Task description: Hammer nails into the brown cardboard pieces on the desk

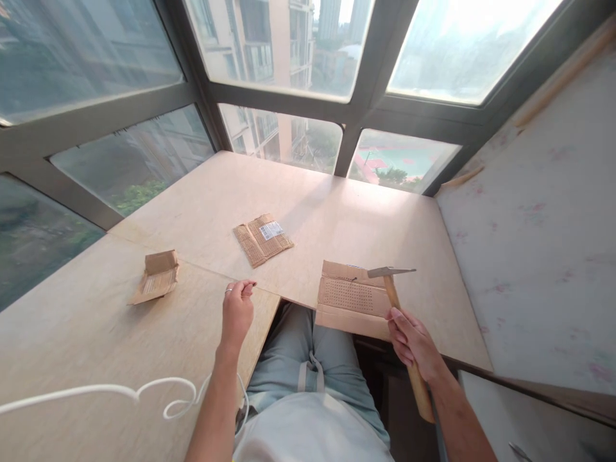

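My right hand (412,339) is wrapped round the wooden handle of a hammer (393,292), its metal head up and level over the right side of a flat cardboard piece (353,292). Rows of small dark holes or dots cover the middle of that cardboard, and a thin dark sliver lies near its upper edge. Over the table to the left, my left hand (238,311) is closed in a pinch, a ring on one finger. A tiny dark tip shows at its fingertips, too small to name.
Another cardboard piece (262,240) with a white label lies farther back. On the left stands a folded cardboard scrap (158,279). A white cable (110,389) curls across the near left of the table (308,199). Windows and a papered wall (524,237) border it.
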Demonstrator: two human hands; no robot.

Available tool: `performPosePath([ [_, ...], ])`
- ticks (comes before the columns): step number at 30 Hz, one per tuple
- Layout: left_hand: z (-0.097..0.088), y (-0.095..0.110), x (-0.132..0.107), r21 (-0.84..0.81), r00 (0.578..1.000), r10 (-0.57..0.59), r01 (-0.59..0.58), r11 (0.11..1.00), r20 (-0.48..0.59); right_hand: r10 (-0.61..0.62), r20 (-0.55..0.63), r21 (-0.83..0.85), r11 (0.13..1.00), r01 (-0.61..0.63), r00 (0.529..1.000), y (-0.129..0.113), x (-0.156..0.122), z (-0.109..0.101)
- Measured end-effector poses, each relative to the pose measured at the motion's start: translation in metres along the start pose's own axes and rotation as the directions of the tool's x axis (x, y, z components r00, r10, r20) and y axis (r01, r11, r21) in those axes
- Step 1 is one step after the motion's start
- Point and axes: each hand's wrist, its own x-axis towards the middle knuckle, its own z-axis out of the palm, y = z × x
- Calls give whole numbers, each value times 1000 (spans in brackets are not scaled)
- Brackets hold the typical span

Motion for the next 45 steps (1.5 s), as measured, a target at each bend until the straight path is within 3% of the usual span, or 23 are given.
performPosePath([
  [5,28,66,-5,-302,965,106,-30,953,241,-9,-1,48,999,9,1000,-1,-3,-4],
  [7,40,93,-8,-385,921,215,-79,920,325,-12,-7,61,998,13,1000,-1,-5,-6],
  [11,68,135,-11,-407,799,504,-362,838,328,-27,-11,89,996,28,1000,0,-9,-10],
  [16,101,155,-4,-413,620,675,-535,737,401,-45,10,125,991,43,999,2,-13,-15],
  [19,113,158,1,-381,556,685,-572,727,471,-43,21,137,990,39,999,2,-12,-18],
  [23,123,158,4,-378,546,655,-541,751,522,-49,31,149,988,44,998,2,-9,-19],
  [30,142,153,7,-464,578,642,-446,765,504,-49,47,167,985,41,998,2,-6,-17],
  [35,151,150,9,-497,580,664,-447,744,472,-51,62,175,984,40,997,3,-5,-19],
  [45,159,144,6,-405,589,639,-494,769,495,-64,84,187,981,47,994,4,-1,-17],
])
